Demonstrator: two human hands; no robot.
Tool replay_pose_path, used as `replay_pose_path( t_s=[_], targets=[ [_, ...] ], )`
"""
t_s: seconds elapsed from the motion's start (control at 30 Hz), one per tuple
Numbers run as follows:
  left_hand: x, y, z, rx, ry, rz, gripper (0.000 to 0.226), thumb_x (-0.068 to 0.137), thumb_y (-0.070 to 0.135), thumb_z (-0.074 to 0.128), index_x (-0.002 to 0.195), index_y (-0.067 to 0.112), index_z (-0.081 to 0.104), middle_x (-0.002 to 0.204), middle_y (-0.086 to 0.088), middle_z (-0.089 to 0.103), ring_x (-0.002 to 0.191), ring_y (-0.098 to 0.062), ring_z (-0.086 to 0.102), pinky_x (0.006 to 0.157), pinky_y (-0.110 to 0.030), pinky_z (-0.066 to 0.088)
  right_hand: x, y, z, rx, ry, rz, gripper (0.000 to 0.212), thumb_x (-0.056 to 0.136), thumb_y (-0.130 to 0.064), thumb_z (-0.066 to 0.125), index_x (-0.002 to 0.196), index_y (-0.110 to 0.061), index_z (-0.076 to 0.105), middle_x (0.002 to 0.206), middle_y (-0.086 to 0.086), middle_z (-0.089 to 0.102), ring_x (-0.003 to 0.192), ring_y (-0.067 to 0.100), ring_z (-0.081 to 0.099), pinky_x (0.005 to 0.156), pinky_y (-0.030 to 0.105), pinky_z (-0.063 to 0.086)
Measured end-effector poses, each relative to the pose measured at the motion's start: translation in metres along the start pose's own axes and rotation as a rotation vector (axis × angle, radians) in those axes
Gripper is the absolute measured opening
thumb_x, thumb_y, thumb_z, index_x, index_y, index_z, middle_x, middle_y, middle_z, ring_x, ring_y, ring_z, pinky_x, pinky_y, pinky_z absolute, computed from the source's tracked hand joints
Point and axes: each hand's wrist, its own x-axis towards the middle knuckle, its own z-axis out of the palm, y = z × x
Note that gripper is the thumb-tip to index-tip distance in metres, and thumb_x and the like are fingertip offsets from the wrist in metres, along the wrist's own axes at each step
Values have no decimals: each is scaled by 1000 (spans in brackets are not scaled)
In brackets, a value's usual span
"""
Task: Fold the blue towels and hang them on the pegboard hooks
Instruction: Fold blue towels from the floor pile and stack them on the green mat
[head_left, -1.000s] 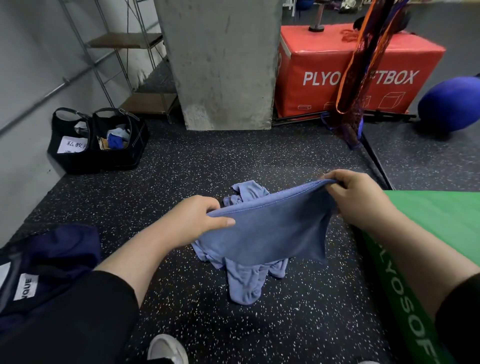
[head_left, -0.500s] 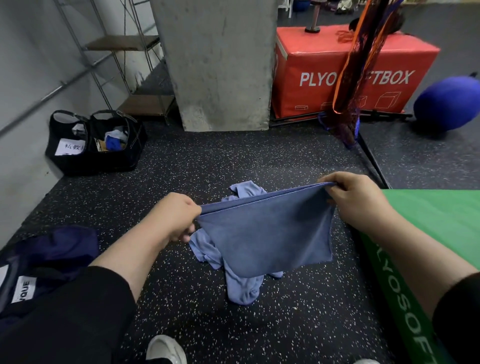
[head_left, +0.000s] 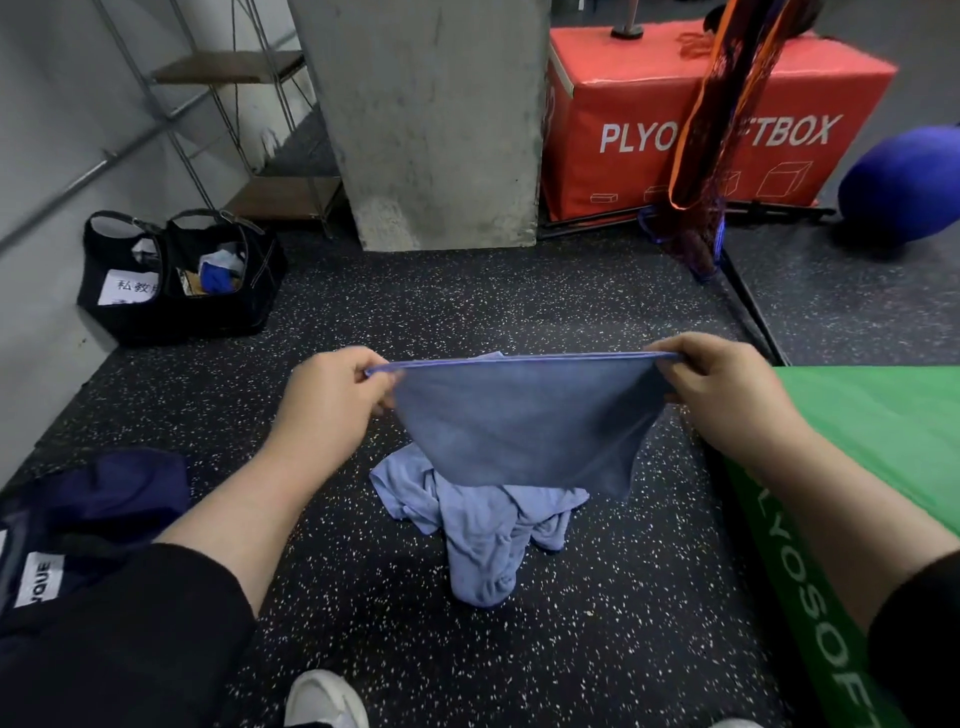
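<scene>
While the left hand (head_left: 332, 402) pinches one top corner, a blue terry towel (head_left: 524, 421) hangs stretched taut across to the right hand (head_left: 719, 389), whose grip pinches the other, above crumpled pale-blue towels (head_left: 478, 530) on the speckled black floor (head_left: 597, 597).

A dark speckled floor (head_left: 597, 312) carries a crumpled heap of blue towels (head_left: 483, 535) at its middle. Far left sit two black bags (head_left: 176, 301); a green mat (head_left: 883, 441) lies right, a red box (head_left: 701, 104) far.

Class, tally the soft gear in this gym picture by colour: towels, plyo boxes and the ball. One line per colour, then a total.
Blue: 3, held towel, crumpled towel, ball
Red: 1, plyo box
Green: 1, plyo box
Total: 5
</scene>
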Motion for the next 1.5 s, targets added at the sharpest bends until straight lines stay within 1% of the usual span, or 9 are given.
replay_pose_path(
  t_s=[0.17,0.47,0.63,0.77,0.87,1.0,1.13,1.37,1.5],
  targets=[
    [11,-5,8,217,-49,4,21,96,28,67,76,22,67,73,2,59,67,-20,54,59,-35,33,6,8,6,-71,-59,-2,24,98,-18,59,82,-33,66,69,-3,68,59,23,67,63,35,54],
    [14,13,14,-424,27,-13,15,100,22,62,91,15,71,89,-11,74,76,-12,58,74,-34,46,19,10,-3,-23,58,26,15,95,-22,62,83,-25,70,74,11,71,61,29,63,65,40,54],
    [10,35,12,-648,32,21,4,94,13,71,93,10,73,80,6,75,76,-6,65,73,-22,51,19,8,-8,-161,13,118,14,89,-18,59,92,-17,73,78,4,72,71,26,66,68,36,51],
    [4,49,21,-479,-119,178,12,99,19,64,92,17,74,79,0,73,71,-4,57,69,-23,46,7,-5,2,-302,-168,-9,57,82,-39,76,134,-28,57,137,-1,60,124,21,57,107,39,45],
    [-2,62,35,-331,-254,326,13,99,18,63,90,20,74,67,9,61,61,0,46,60,-19,38,-9,-38,16,-167,-287,-235,78,81,-47,78,149,-32,42,150,-13,46,138,6,43,113,23,30],
    [-5,73,48,-329,-333,297,15,88,22,77,75,25,71,67,7,68,62,-3,55,64,-29,46,-17,-59,39,37,-381,-261,59,84,-43,78,138,-36,55,131,-20,64,122,-7,55,107,24,42],
    [-3,71,48,-445,-327,213,18,84,24,81,78,17,66,70,-13,69,62,-14,53,61,-35,42,-14,-64,45,171,-433,-256,22,88,-29,76,89,-9,67,71,-6,60,64,3,48,63,31,41],
    [-10,56,49,-574,-662,50,34,86,32,75,116,22,64,104,-13,76,102,-23,72,105,-51,50,-13,-64,47,220,-420,-294,20,92,-33,64,87,-14,60,71,3,58,68,8,47,65,45,46],
    [-12,39,53,-321,-798,62,23,85,16,78,105,7,69,101,-8,77,98,-23,73,92,-43,56,-7,-58,34,283,-307,-266,12,93,-33,60,87,-23,58,71,6,60,67,10,48,64,41,44]
  ],
)
